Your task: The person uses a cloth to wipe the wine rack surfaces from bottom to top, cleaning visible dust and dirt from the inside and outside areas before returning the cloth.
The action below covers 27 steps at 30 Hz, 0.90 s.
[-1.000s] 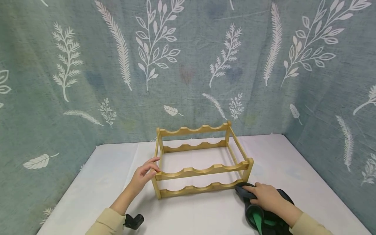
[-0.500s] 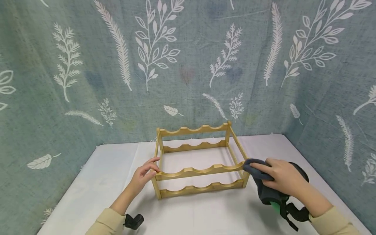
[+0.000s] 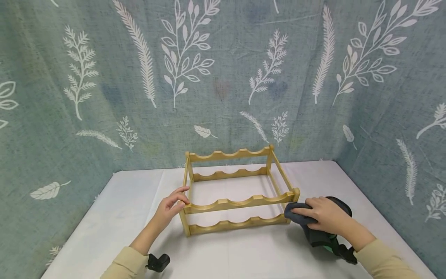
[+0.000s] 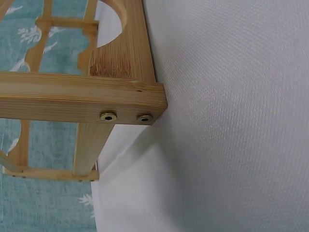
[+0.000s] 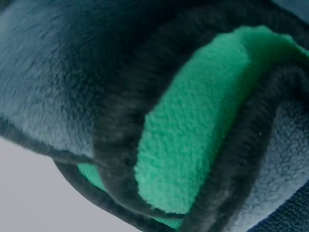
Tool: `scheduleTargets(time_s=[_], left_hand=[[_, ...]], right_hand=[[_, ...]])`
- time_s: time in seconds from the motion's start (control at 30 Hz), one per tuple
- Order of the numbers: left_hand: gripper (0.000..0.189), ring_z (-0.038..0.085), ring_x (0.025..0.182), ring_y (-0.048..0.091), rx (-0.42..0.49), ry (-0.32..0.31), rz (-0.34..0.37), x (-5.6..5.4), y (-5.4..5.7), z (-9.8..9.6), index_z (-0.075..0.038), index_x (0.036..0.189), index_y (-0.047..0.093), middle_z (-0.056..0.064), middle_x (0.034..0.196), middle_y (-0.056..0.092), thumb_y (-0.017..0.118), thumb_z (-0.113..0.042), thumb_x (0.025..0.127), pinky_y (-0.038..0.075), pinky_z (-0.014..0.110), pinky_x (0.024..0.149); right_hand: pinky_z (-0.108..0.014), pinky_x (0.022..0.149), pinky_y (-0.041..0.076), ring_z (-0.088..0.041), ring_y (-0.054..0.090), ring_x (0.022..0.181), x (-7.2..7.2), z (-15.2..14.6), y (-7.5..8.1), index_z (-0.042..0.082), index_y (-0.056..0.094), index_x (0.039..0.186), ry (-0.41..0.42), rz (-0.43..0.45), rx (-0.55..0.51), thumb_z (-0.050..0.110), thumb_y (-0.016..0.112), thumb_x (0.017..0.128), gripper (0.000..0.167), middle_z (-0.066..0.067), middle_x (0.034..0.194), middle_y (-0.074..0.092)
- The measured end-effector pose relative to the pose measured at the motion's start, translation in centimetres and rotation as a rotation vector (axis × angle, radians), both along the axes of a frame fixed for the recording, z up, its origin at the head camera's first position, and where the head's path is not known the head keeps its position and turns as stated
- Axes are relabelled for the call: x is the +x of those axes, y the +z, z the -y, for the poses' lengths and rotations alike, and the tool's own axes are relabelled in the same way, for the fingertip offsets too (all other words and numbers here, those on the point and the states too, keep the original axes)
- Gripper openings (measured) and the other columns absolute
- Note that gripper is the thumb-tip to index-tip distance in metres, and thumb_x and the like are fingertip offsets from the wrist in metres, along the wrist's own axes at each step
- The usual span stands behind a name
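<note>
A pale wooden wine rack (image 3: 240, 203) with scalloped rails stands on the white table. My left hand (image 3: 168, 207) holds its front left top corner, thumb and fingers curled over the wood. Two screw heads show on a post of the rack (image 4: 72, 99) in the left wrist view. In my right hand (image 3: 327, 216) is a bunched dark grey cleaning cloth (image 3: 297, 213) with a green underside. The cloth overlaps the rack's front right post just below the top corner, and its loose part hangs under the hand. The cloth's green face (image 5: 188, 130) fills much of the right wrist view.
The white tabletop (image 3: 223, 255) extends around the rack. A blue-green curtain (image 3: 223, 85) with white leaf prints encloses the back and both sides. A black strapped device (image 3: 158, 262) sits at the left wrist.
My right hand lifted the cloth from the foot of the front right post to its top corner, then came slightly down. The left hand and the rack have stayed put.
</note>
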State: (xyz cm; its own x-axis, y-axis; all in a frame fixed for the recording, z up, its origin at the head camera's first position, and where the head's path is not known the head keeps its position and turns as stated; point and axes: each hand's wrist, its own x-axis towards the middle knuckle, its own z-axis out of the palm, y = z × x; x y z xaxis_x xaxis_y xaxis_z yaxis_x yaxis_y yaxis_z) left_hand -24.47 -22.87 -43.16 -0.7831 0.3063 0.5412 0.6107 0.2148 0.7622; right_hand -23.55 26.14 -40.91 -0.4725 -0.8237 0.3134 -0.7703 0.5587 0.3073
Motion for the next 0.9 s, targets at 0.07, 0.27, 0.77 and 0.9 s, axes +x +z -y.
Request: scheduleTargets(time_s=[0.07, 0.27, 0.77, 0.9], left_hand=[[0.016, 0.005, 0.122, 0.041, -0.004, 0.006, -0.006, 0.0, 0.0, 0.0, -0.008, 0.082, 0.06, 0.001, 0.123, 0.052, 0.051, 0.004, 0.085, 0.022, 0.068, 0.095], [0.016, 0.008, 0.123, 0.042, -0.024, 0.017, -0.018, 0.1, 0.1, -0.3, -0.008, 0.083, 0.061, 0.003, 0.123, 0.053, 0.051, 0.004, 0.085, 0.029, 0.048, 0.1], [0.016, 0.003, 0.122, 0.04, 0.0, 0.007, -0.015, 0.3, -0.3, -0.2, -0.007, 0.083, 0.06, -0.002, 0.123, 0.051, 0.05, 0.005, 0.085, 0.022, 0.068, 0.096], [0.016, 0.003, 0.123, 0.039, -0.001, 0.003, -0.009, 0.4, -0.3, -0.2, -0.007, 0.083, 0.06, 0.0, 0.123, 0.051, 0.05, 0.005, 0.086, 0.02, 0.071, 0.094]], right_hand=[[-0.028, 0.054, 0.039, -0.007, 0.04, 0.062, -0.1, 0.5, -1.2, 0.03, 0.059, 0.118, -0.047, 0.103, 0.096, 0.037, 0.076, 0.069, 0.053, 0.005, 0.078, 0.046], [-0.03, 0.057, 0.042, -0.01, 0.051, 0.067, -0.4, 1.3, -3.4, 0.035, 0.058, 0.12, -0.122, 0.29, 0.2, 0.034, 0.071, 0.076, 0.046, 0.002, 0.086, 0.055], [-0.021, 0.052, 0.032, -0.004, 0.032, 0.062, -0.3, -1.3, 2.8, 0.02, 0.059, 0.116, 0.147, -0.108, -0.239, 0.05, 0.031, 0.093, 0.048, 0.004, 0.078, 0.046], [-0.022, 0.054, 0.033, -0.003, 0.032, 0.063, -0.7, -1.3, 1.1, 0.022, 0.06, 0.116, 0.124, -0.035, -0.151, 0.046, 0.059, 0.085, 0.039, 0.006, 0.078, 0.045]])
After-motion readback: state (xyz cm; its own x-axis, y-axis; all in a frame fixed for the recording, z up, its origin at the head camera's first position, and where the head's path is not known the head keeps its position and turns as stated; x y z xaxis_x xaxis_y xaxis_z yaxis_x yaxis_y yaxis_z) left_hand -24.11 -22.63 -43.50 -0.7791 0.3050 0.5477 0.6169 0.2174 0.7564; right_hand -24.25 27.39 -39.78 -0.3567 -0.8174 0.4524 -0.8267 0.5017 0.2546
